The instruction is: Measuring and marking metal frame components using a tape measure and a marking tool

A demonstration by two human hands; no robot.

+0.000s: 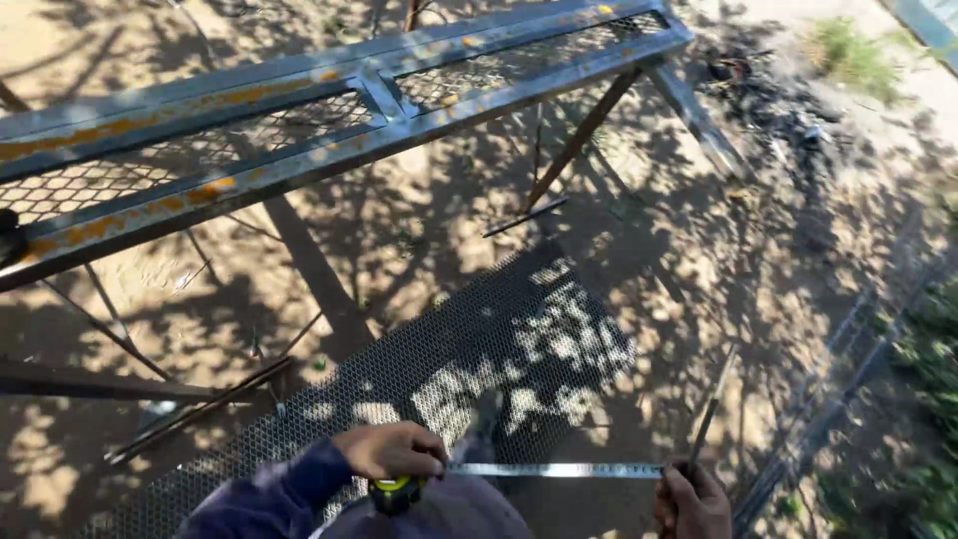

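The left hand [391, 449], at the bottom centre of the frame, is clenched over a yellow and black tape measure case [395, 493], its knuckles up and the case tucked under the palm. The right hand [691, 502], at the bottom right of centre, is closed on the far end of the steel tape blade [557, 469] and also grips a thin metal rod [707, 419] that slants up and to the right from its fingers. The blade runs level between the 2 hands, stretched over the near corner of a dark sheet of expanded metal mesh [469, 349] lying on the sandy ground [758, 260].

The blade looks taut but unsupported in the middle, so it may sag or twist and give a false reading. With the right hand sharing its grip between blade and rod, the blade end could slip free and snap back toward the left hand. The cut edges of the mesh are likely sharp and sit just beneath both hands. Dappled shade falls across the blade and could make its marks hard to read.

Beyond the mesh, a rusty grey steel frame [329, 140] with mesh panels crosses the upper left of the frame, propped on slanting legs.
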